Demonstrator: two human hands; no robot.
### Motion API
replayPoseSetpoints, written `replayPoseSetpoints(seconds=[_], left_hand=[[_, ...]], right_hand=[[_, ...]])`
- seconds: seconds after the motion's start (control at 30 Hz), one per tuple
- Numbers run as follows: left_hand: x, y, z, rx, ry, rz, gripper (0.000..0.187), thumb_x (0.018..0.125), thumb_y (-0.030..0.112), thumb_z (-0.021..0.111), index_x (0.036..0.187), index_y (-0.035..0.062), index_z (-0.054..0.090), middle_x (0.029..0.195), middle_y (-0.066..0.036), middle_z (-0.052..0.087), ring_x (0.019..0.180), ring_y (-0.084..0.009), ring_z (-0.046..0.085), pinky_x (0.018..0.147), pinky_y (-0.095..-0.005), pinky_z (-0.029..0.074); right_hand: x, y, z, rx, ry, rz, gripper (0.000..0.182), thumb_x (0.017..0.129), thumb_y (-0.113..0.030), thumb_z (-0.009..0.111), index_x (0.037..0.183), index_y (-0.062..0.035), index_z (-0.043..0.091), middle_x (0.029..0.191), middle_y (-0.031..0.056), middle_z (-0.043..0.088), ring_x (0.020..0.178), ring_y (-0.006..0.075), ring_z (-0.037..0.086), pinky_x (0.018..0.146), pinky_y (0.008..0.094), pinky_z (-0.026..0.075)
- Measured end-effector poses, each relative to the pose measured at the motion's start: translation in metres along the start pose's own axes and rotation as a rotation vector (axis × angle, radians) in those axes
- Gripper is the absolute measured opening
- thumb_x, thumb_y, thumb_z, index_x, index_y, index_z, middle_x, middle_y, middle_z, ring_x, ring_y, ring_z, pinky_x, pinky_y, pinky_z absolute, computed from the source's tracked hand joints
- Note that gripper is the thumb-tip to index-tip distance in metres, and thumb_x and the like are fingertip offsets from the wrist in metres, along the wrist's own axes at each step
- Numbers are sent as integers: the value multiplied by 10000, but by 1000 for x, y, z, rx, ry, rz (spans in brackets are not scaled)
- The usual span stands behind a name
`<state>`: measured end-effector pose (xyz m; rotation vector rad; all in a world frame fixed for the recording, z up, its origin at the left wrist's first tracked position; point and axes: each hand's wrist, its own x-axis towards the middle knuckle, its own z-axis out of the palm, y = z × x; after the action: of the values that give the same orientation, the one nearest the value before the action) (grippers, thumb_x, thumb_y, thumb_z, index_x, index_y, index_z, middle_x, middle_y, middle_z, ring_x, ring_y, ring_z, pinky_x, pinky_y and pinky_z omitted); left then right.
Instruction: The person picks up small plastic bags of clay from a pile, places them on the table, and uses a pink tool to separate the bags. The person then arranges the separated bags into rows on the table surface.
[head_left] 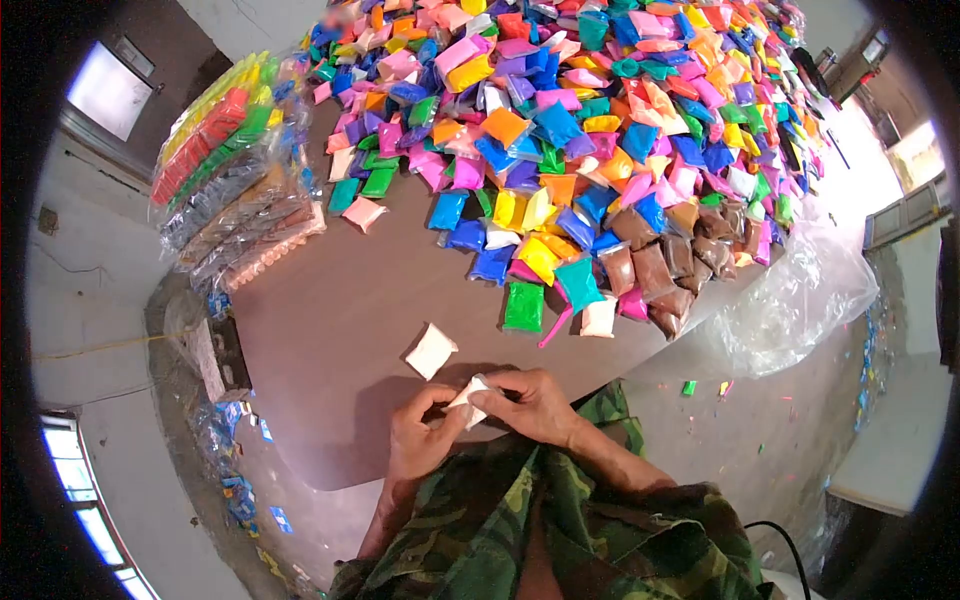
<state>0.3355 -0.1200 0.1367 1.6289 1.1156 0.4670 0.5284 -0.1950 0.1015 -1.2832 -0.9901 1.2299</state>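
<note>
Between my two hands, near the table's front edge, is a small cream-white packet. My left hand pinches its left side, with thumb and fingers bent round it. On the other side, my right hand grips the packet with the thumb on top; the fingers hide part of it. A second cream-white packet lies on the brown table just beyond my left hand. Farther out, a green packet and a pale packet rest at the near edge of a big heap of colourful packets.
The heap of packets covers the table's far side, with brown packets at its right. Stacked bags of sorted packets stand at the left edge. A clear plastic bag hangs over the right edge. Scraps lie on the floor.
</note>
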Motion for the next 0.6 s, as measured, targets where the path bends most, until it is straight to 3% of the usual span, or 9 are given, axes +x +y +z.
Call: replayPoseSetpoints(seconds=[0.13, 0.23, 0.33, 0.43, 0.6], left_hand=[[5, -4, -6, -74, -92, -38, 174, 950, 132, 770, 1055, -5, 745, 911, -53, 764, 849, -107, 683, 773, -307, 560], [3, -6, -2, 115, -24, 21, 159, 951, 93, 774, 1066, -9, 733, 936, -84, 778, 863, -96, 706, 760, -285, 566], [3, -4, -1, 147, -18, 51, 192, 939, 111, 791, 1093, 5, 745, 952, -106, 785, 875, -108, 720, 763, -293, 570], [4, -1, 1, -29, -33, -57, 207, 937, 138, 772, 1091, 0, 760, 948, -81, 779, 896, -124, 709, 813, -317, 571], [8, -4, -3, 154, -89, 62, 273, 904, 152, 821, 1120, 3, 745, 860, -124, 767, 814, -129, 731, 735, -307, 569]], right_hand=[[0, 0, -3, -156, 22, -114, 206, 1009, -192, 727, 1145, -43, 767, 913, 115, 767, 819, 161, 718, 705, 349, 565], [3, 3, 0, -258, 37, -282, 177, 1002, -175, 714, 1120, -51, 759, 940, 176, 755, 832, 305, 744, 723, 392, 584], [1, -1, 0, -268, 40, -173, 177, 994, -130, 729, 1137, -32, 760, 1005, 163, 771, 909, 302, 747, 782, 376, 582], [2, 0, -2, -275, 20, -212, 171, 997, -135, 726, 1132, -35, 761, 994, 159, 770, 909, 304, 748, 780, 379, 582], [4, 8, 0, -283, 24, -256, 175, 998, -145, 729, 1131, -36, 760, 991, 164, 767, 903, 314, 745, 777, 388, 583]])
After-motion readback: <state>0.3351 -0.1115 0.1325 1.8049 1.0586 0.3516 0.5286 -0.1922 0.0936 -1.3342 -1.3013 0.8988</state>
